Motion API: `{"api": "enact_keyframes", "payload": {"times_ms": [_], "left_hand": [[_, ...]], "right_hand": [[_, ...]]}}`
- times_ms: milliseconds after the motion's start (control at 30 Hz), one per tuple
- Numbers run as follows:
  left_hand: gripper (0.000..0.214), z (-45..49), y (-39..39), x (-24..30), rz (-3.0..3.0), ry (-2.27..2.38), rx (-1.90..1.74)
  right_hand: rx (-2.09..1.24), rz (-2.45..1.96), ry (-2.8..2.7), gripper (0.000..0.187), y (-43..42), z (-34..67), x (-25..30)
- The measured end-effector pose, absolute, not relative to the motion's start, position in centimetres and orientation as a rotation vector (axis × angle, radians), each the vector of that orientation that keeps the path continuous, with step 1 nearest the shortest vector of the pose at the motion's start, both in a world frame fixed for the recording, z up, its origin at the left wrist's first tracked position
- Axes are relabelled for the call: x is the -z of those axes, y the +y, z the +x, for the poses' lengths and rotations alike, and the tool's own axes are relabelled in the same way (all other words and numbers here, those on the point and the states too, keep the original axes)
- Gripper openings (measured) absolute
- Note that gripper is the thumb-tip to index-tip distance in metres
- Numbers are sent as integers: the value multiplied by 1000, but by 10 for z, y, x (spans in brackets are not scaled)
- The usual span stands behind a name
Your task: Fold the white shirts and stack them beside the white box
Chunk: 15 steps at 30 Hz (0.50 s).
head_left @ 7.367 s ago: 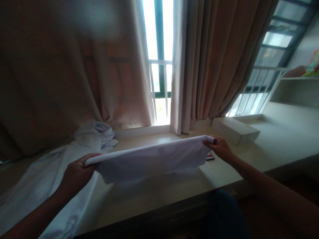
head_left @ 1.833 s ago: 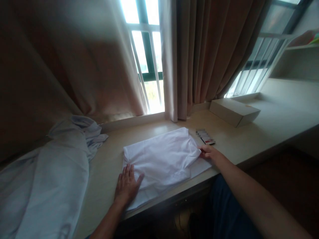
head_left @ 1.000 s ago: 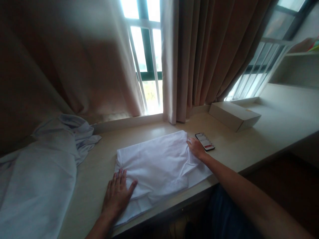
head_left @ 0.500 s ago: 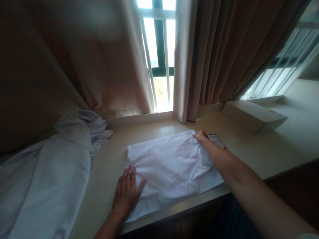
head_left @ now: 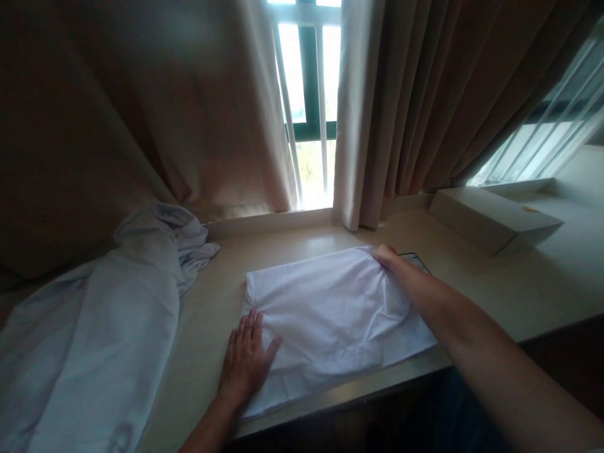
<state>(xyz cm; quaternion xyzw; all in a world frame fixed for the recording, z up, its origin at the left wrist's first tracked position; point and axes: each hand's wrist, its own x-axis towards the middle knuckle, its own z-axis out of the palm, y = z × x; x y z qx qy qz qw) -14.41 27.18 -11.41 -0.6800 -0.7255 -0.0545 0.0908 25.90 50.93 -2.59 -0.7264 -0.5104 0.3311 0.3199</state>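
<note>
A folded white cloth [head_left: 325,314] lies flat on the pale desk [head_left: 212,302] near its front edge. My left hand [head_left: 248,362] rests palm down, fingers stretched out, on the cloth's near left corner. My right hand [head_left: 384,255] reaches across to the far right corner of the cloth, its fingers curled at the edge of the fabric. A phone [head_left: 418,261] lies just behind my right wrist, mostly hidden by it.
A heap of white cloth [head_left: 94,327] covers the desk's left side. A flat white box [head_left: 493,217] stands at the back right. Brown curtains [head_left: 415,100] hang in front of a barred window [head_left: 309,100] behind the desk.
My right hand slid from the cloth's near right edge up to its far right corner. My left hand stayed flat on the near left corner. The view shifted a little.
</note>
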Motion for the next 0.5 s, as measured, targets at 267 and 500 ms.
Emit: {"api": "enact_keyframes", "payload": {"times_ms": [267, 500], "left_hand": [[83, -146, 273, 115, -2025, -2141, 164], [86, -153, 275, 118, -2062, -2164, 171]], "right_hand": [[-472, -2024, -1606, 42, 459, 267, 50], [-699, -2094, -1477, 55, 406, 305, 64]]}}
